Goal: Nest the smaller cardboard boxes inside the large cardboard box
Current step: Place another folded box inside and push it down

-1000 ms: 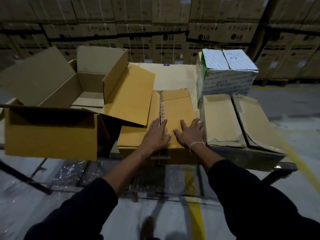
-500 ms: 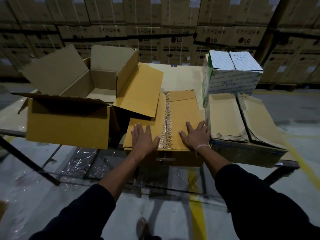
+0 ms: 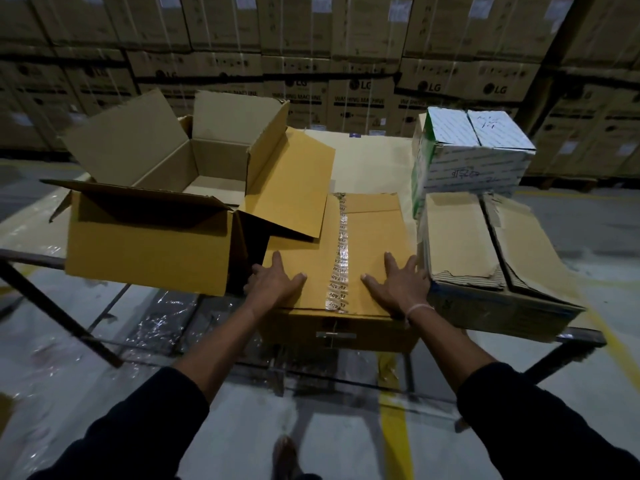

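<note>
Three smaller boxes wait outside the empty large box (image 3: 156, 199). Right of it, on the counter (image 3: 367, 161), the left hand (image 3: 273, 284) and right hand (image 3: 398, 287) press flat, holding nothing, on the taped box (image 3: 374, 244).

Taped box (image 3: 367, 258) wedged: open large box (image 3: 152, 244) tight on its left, its flap (image 3: 294, 188) overhanging the top; torn-flap box (image 3: 485, 251) probably touching on the right. Large box cavity (image 3: 211, 181) open from above. Back counter (image 3: 370, 161) free.
</note>
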Demonstrator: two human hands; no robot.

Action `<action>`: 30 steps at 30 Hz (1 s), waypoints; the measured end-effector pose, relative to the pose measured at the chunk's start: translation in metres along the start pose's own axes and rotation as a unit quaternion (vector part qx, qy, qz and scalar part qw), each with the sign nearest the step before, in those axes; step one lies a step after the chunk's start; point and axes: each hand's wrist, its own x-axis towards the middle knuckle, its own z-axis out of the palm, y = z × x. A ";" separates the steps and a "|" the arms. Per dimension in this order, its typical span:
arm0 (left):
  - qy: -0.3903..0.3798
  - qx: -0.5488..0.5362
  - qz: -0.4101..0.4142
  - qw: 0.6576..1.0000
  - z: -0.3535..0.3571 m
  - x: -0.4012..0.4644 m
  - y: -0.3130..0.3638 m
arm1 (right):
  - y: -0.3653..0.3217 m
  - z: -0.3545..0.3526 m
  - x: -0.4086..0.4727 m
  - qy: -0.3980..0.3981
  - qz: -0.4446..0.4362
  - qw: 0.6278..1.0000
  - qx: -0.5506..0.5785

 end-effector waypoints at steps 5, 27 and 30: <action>-0.005 -0.056 0.030 0.998 -0.016 0.019 -0.005 | -0.011 -0.014 0.014 0.008 0.071 0.991 0.112; -0.002 -0.036 0.063 0.997 0.011 -0.060 -0.044 | 0.011 0.002 -0.069 0.003 0.037 0.990 0.133; 0.026 -0.028 0.071 0.997 0.017 -0.088 -0.056 | 0.017 0.011 -0.101 0.016 0.030 0.991 0.131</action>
